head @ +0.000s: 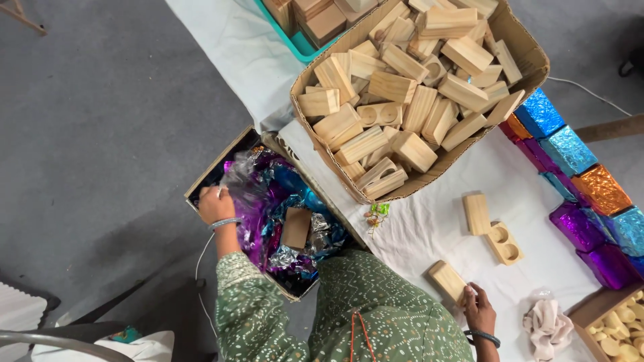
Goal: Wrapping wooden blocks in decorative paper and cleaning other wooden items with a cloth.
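My left hand (216, 204) reaches down into a cardboard box (221, 159) on the floor and grips a crinkled sheet of purple foil (249, 194). A plain wooden block (296, 228) lies among the foil in that box. My right hand (479, 307) rests on the white cloth-covered table (429, 228) and touches the end of a wooden block (447, 281). Two more wooden blocks lie a little farther out, one plain (476, 213) and one with two round holes (504, 243).
A big cardboard box (530, 50) heaped with wooden blocks sits at the table's far side. Foil-wrapped blocks in blue, orange and purple (583, 194) line the right edge. A crumpled cloth (548, 325) and a box of small wooden pieces (614, 328) are at the lower right. Grey floor lies to the left.
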